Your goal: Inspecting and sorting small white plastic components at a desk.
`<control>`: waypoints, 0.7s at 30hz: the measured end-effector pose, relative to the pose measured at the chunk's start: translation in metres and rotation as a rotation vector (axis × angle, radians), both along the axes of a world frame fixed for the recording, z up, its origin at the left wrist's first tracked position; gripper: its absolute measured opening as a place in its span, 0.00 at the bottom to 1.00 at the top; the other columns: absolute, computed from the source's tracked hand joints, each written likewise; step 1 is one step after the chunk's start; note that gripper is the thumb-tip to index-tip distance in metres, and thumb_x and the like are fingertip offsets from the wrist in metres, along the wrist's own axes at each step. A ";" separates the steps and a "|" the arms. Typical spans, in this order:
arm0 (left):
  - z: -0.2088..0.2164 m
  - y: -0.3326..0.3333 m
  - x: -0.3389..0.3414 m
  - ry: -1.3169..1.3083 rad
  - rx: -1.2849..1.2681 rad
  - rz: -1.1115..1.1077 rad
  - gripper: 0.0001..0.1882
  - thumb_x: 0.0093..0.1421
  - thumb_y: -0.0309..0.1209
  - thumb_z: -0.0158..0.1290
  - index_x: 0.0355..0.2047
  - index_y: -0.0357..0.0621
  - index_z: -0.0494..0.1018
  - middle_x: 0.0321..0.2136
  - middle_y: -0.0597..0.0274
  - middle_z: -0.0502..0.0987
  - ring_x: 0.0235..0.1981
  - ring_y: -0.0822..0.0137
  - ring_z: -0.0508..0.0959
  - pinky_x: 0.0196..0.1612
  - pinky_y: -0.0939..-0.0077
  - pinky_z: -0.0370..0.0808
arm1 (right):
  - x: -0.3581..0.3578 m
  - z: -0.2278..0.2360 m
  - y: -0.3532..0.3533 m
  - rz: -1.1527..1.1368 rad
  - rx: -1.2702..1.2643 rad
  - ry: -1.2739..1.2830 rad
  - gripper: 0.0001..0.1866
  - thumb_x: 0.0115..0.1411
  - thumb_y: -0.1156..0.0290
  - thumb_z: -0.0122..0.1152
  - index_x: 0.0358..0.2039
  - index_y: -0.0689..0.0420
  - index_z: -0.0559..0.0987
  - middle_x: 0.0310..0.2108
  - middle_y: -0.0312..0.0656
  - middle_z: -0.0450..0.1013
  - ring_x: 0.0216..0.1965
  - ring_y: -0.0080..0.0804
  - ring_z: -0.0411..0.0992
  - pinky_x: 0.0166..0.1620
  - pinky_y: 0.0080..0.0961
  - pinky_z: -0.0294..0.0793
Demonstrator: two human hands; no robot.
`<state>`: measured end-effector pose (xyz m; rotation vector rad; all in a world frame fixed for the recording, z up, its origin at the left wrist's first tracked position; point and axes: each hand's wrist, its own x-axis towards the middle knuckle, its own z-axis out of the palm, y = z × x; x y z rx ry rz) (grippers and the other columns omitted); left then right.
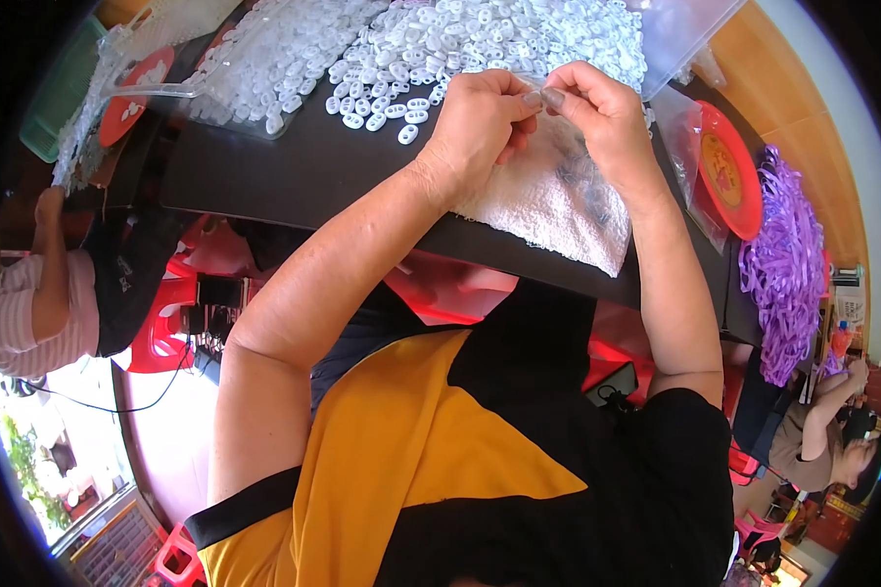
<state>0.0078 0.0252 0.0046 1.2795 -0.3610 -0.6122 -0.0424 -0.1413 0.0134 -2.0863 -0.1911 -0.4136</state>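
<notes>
My left hand [482, 119] and my right hand [602, 110] meet above the far part of a dark table [294, 176]. Thumbs and forefingers are pinched together tip to tip. Whatever sits between them is too small and covered to make out. Beneath the hands lies a white terry cloth [558, 217], with dark or clear bits on it that are hard to read. Just beyond is a large heap of small white oval plastic pieces [499, 44], each with two holes. A few loose white ovals [407, 134] lie nearer, left of my left hand.
A clear bag of white pieces [274, 68] lies at the left, near a red plate [135, 103] and a green tub [59, 93]. On the right are a red round plate [729, 171] and a bundle of purple ribbons [783, 264]. One person [44, 303] is at left, another [817, 440] at right.
</notes>
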 end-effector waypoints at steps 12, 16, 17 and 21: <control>-0.002 -0.003 0.000 0.072 -0.053 0.035 0.08 0.58 0.29 0.55 0.30 0.34 0.73 0.20 0.62 0.73 0.15 0.75 0.69 0.14 0.83 0.61 | -0.002 0.003 -0.002 -0.115 0.229 0.064 0.07 0.60 0.75 0.57 0.37 0.62 0.79 0.28 0.33 0.74 0.32 0.19 0.71 0.39 0.18 0.72; -0.003 -0.004 0.001 0.068 -0.052 0.044 0.08 0.58 0.29 0.55 0.31 0.34 0.73 0.20 0.61 0.73 0.15 0.74 0.69 0.14 0.83 0.61 | -0.005 0.003 -0.003 -0.109 0.330 0.057 0.07 0.60 0.73 0.58 0.38 0.62 0.79 0.30 0.35 0.75 0.32 0.21 0.73 0.39 0.17 0.69; -0.003 -0.004 0.000 0.072 -0.056 0.047 0.08 0.58 0.29 0.55 0.31 0.34 0.73 0.20 0.61 0.73 0.15 0.74 0.69 0.14 0.83 0.61 | -0.006 0.004 -0.003 -0.103 0.340 0.056 0.08 0.60 0.74 0.58 0.38 0.62 0.79 0.31 0.36 0.76 0.33 0.22 0.74 0.39 0.17 0.69; -0.003 -0.003 0.000 0.073 -0.087 0.047 0.09 0.59 0.30 0.56 0.31 0.35 0.73 0.20 0.62 0.73 0.15 0.75 0.69 0.14 0.83 0.61 | -0.008 0.008 0.001 -0.099 0.418 0.049 0.10 0.59 0.77 0.57 0.41 0.62 0.78 0.33 0.38 0.76 0.34 0.24 0.75 0.39 0.18 0.69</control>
